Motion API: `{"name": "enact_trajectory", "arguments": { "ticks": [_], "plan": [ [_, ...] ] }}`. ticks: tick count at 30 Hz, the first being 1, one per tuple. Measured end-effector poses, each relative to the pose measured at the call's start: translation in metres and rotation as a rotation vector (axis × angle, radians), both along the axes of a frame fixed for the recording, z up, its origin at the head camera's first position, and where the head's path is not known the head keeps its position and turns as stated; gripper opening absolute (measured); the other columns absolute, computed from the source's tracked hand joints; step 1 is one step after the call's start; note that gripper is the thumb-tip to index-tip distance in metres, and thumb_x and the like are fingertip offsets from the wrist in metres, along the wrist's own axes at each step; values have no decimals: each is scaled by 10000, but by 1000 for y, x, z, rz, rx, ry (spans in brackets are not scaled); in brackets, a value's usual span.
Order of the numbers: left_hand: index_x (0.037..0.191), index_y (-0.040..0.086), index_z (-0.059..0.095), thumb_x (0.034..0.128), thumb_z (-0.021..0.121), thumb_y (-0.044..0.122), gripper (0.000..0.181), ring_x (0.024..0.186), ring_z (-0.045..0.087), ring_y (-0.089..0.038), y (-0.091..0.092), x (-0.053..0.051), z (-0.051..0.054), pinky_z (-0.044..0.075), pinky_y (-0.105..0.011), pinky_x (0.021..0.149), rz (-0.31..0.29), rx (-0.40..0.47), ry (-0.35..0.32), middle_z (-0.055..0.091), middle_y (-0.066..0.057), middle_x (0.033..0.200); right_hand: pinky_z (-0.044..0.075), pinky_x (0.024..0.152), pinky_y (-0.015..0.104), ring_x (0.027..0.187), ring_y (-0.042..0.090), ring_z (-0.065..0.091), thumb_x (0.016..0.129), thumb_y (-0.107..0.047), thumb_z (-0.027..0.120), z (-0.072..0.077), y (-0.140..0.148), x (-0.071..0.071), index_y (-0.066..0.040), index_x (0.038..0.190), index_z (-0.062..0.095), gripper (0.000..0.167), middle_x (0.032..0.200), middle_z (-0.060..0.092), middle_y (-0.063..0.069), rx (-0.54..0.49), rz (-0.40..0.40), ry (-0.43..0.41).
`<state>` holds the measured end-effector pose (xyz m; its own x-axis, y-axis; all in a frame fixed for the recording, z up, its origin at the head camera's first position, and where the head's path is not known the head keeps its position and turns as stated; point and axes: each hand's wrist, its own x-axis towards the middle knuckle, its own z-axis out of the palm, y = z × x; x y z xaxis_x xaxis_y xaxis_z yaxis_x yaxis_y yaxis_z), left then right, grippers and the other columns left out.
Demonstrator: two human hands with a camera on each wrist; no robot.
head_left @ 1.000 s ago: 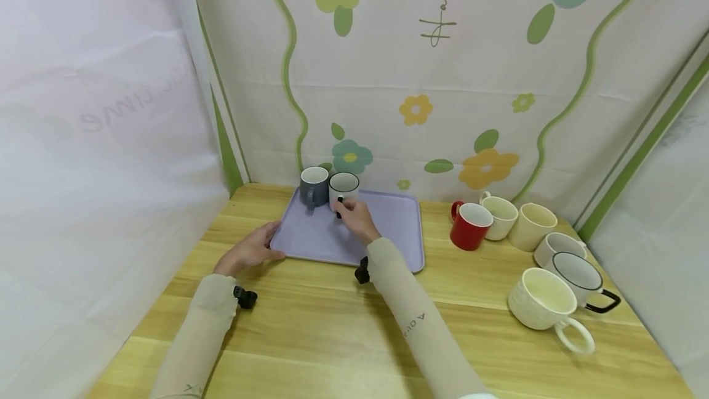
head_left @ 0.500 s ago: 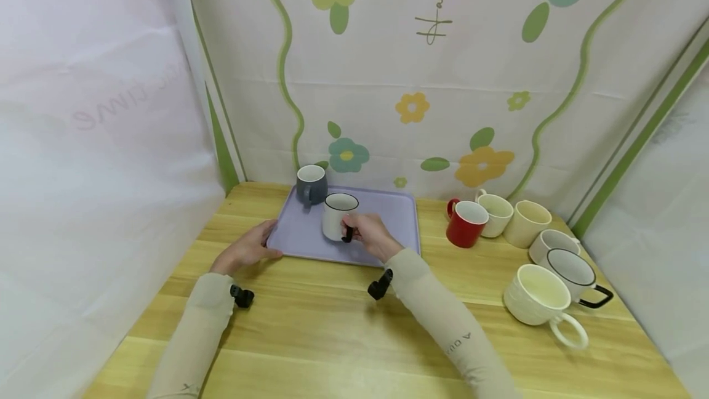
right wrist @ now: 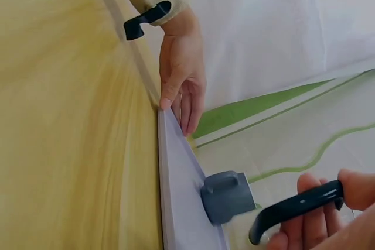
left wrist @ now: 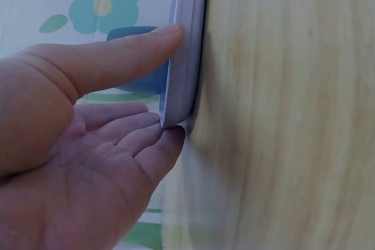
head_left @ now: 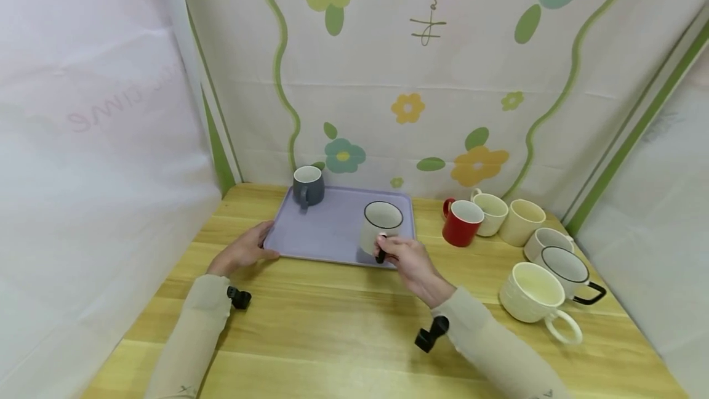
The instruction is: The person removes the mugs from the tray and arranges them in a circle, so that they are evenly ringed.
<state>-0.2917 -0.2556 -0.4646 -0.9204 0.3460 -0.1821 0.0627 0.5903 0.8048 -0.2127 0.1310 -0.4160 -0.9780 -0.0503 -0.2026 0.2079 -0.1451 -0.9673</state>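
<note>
My right hand (head_left: 412, 263) pinches the black handle of a white mug (head_left: 372, 226) with a black rim. The mug is upright over the right front part of a lilac tray (head_left: 316, 233); I cannot tell whether its base touches the tray. The right wrist view shows the black handle (right wrist: 299, 206) between thumb and fingers. At the tray's front left corner rests my left hand (head_left: 244, 251); its thumb touches the front edge and its fairly straight fingers lie along the left side. A dark grey mug (head_left: 311, 193) stands at the tray's back left.
On the table's right side stand a red mug (head_left: 460, 229), a cream mug (head_left: 493, 220), a beige mug (head_left: 519, 226), a white mug (head_left: 534, 248), another black-rimmed mug (head_left: 562, 270) and a textured cream mug (head_left: 523, 300). A patterned curtain (head_left: 354, 66) hangs behind the wooden table (head_left: 332, 325).
The right hand has carried the black-rimmed mug from beside the grey mug, first toward the front, then right across the tray. The left hand has stayed at the tray corner.
</note>
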Motion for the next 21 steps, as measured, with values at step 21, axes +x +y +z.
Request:
{"name": "enact_trajectory", "arguments": {
  "ticks": [21],
  "plan": [
    [1675, -45, 95, 999, 722, 97, 933, 1629, 95, -477, -1, 0, 1, 166, -596, 1335, 4, 9, 0, 47, -271, 1760, 540, 841, 201, 877, 25, 636, 983, -279, 773, -40, 99, 62, -239, 834, 838, 167, 813, 767, -159, 57, -320, -95]
  ]
}}
